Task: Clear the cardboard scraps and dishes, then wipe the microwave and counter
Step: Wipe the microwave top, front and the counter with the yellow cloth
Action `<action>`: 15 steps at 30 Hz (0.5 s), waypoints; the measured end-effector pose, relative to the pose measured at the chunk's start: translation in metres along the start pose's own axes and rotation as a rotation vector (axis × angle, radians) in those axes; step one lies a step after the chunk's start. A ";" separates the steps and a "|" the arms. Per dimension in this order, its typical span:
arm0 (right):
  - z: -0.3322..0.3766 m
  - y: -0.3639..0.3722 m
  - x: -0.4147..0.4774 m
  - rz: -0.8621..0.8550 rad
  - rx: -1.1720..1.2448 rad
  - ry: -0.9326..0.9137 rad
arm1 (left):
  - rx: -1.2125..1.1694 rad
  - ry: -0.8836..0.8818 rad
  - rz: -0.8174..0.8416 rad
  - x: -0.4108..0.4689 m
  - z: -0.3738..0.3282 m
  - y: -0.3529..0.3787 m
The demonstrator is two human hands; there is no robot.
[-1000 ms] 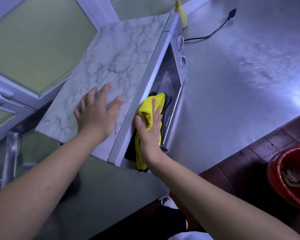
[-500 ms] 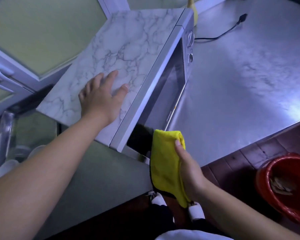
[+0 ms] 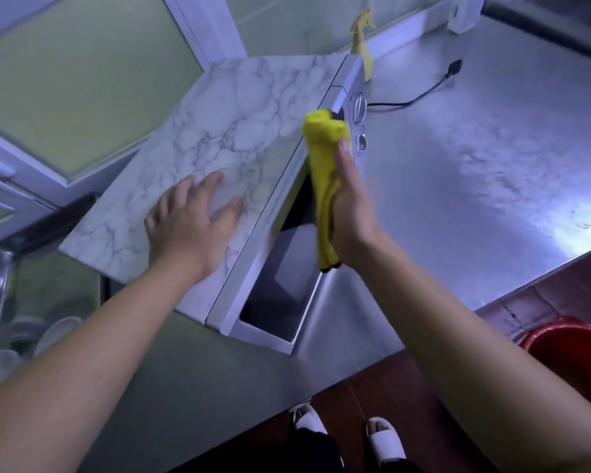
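Note:
The microwave point(image 3: 239, 117) has a marble-patterned top and stands on the steel counter point(image 3: 475, 172), its dark glass door facing right. My left hand point(image 3: 191, 227) lies flat on the near part of the top, fingers spread. My right hand point(image 3: 350, 213) grips a folded yellow cloth point(image 3: 321, 158) and holds it against the upper front edge of the microwave, close to the two control knobs point(image 3: 359, 107). The cloth hangs down along the door.
A yellow spray bottle point(image 3: 362, 39) stands behind the microwave. A black power cord point(image 3: 420, 97) lies on the counter. A red bucket point(image 3: 574, 349) sits on the floor at right. Dishes point(image 3: 48, 336) lie in the sink at left. My slippered feet point(image 3: 382, 438) are below the counter edge.
My right hand pulled the cloth off the lower door, swung it out near the counter edge, then raised it to the upper front edge by the knobs. The left hand stayed on the top.

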State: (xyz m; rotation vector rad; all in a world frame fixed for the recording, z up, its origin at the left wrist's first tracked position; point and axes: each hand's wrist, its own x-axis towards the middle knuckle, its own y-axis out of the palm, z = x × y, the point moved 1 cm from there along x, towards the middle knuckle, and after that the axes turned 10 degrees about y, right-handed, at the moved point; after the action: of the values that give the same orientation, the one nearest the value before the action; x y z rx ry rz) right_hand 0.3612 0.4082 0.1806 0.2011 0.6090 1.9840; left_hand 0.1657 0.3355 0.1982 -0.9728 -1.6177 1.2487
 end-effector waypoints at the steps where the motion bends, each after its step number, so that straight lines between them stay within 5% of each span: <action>1: -0.003 0.011 0.008 0.023 -0.043 0.048 | -0.003 -0.004 0.002 0.000 0.000 0.000; 4: -0.022 0.017 0.020 -0.017 -0.169 -0.024 | 0.004 0.000 0.000 0.000 0.000 -0.001; 10: -0.050 0.000 0.041 -0.357 -0.515 -0.246 | 0.010 0.001 0.006 -0.001 -0.001 0.000; 15: -0.046 -0.016 0.089 -0.394 -0.372 -0.163 | 0.001 0.005 0.017 -0.001 0.001 0.000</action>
State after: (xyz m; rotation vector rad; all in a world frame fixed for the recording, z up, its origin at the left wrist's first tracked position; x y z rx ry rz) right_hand 0.3137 0.4763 0.1225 0.0107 0.1507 1.6406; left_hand 0.1656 0.3340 0.1981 -0.9899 -1.6074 1.2576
